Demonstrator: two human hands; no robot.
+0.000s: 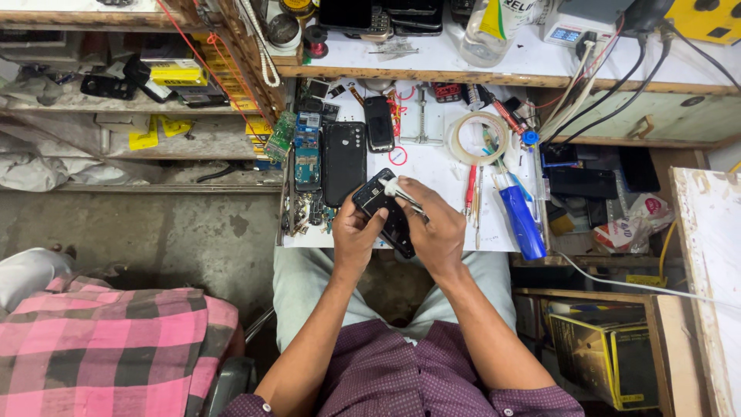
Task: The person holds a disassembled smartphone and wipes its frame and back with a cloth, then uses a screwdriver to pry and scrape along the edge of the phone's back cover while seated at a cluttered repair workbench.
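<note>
The opened black phone (384,210) lay over the near edge of the white work mat (432,166), its long axis slanting from upper left down to lower right. We saw the left hand (356,232) cupping its lower left side, fingers curled around the edge. The right hand (432,224) arched over it — pinching metal tweezers (407,202) and a white wad (392,188) against the phone's upper end. A blue-handled tool (521,220) lay to the right.

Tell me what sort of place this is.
Probably a phone repair bench. The left hand holds an opened phone while the right hand works on it; a circuit board and tape roll lie nearby.
</note>
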